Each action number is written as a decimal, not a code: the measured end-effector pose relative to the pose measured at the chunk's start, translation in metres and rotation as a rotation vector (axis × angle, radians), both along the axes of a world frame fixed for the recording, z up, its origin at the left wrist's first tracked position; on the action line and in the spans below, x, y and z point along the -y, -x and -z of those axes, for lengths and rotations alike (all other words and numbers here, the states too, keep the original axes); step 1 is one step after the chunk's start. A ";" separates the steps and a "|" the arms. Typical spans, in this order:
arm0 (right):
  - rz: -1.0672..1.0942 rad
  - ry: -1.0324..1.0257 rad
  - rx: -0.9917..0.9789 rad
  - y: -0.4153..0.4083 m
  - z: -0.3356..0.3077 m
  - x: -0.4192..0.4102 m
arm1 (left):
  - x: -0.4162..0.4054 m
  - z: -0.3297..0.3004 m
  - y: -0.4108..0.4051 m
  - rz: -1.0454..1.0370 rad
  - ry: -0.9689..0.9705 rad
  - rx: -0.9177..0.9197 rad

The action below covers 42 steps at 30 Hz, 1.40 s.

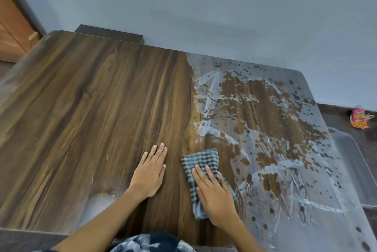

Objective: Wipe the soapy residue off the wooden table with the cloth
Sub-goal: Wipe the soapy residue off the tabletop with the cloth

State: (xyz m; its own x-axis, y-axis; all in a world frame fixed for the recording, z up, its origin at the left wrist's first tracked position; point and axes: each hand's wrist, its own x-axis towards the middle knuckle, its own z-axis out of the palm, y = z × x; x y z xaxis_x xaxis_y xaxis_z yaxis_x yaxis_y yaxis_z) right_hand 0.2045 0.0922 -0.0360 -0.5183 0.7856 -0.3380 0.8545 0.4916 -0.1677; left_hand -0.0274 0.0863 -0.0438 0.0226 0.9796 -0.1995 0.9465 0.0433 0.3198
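The wooden table (pixel 91 109) fills the view. White soapy residue (pixel 285 170) streaks and spots its right third, from the far edge to the near edge. A blue-and-white checked cloth (pixel 201 161) lies flat near the front, at the left border of the soap. My right hand (pixel 214 196) presses flat on the cloth with straight fingers. My left hand (pixel 150 172) rests flat on bare wood just left of the cloth. A small pale patch of residue (pixel 100 200) shows near my left forearm.
A grey-blue wall stands behind the table. A dark box (pixel 110 32) sits behind the far edge. On the floor to the right lie a pale tray (pixel 357 162) and a pink packet (pixel 359 118). A wooden door is at far left.
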 end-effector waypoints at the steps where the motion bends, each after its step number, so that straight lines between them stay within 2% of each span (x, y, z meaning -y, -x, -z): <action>1: 0.051 -0.007 0.000 -0.003 0.000 -0.007 | -0.008 0.000 0.001 -0.002 0.000 0.008; 4: 0.220 -0.083 0.034 0.009 -0.006 -0.058 | -0.029 0.002 0.005 -0.007 -0.017 0.028; 7: 0.352 -0.027 0.022 0.035 -0.008 -0.124 | -0.047 0.002 0.011 0.012 -0.030 0.005; 9: 0.364 -0.023 0.026 0.061 -0.011 -0.149 | -0.057 0.002 0.014 0.008 -0.038 0.010; 12: 0.255 -0.046 -0.010 0.084 -0.007 -0.137 | -0.073 0.000 0.018 -0.008 -0.022 0.021; 15: 0.129 -0.062 -0.087 0.075 -0.007 -0.085 | -0.088 0.001 0.021 -0.018 -0.027 0.027; 19: 0.188 -0.080 -0.090 0.039 0.002 -0.034 | -0.106 0.004 0.025 -0.013 -0.039 0.023; 22: 0.317 -0.096 -0.050 0.029 0.001 -0.059 | -0.119 0.004 0.027 -0.010 -0.042 0.029; 25: 0.453 -0.076 -0.051 0.044 0.001 -0.123 | -0.132 0.003 0.028 -0.007 -0.032 0.002; 28: 0.484 -0.076 -0.029 0.078 -0.001 -0.171 | -0.145 0.002 0.026 -0.016 -0.018 0.013; 31: 0.324 -0.124 -0.070 0.092 0.001 -0.159 | -0.153 0.003 0.024 -0.032 -0.016 0.034; 35: 0.053 -0.091 -0.114 0.058 0.000 -0.098 | -0.165 0.006 0.024 -0.064 -0.051 0.064; 38: 0.096 -0.082 -0.114 0.026 0.004 -0.072 | -0.177 0.007 0.024 -0.087 -0.064 0.050; 42: 0.297 -0.102 -0.067 0.021 0.004 -0.116 | -0.200 0.005 0.029 -0.103 -0.070 0.006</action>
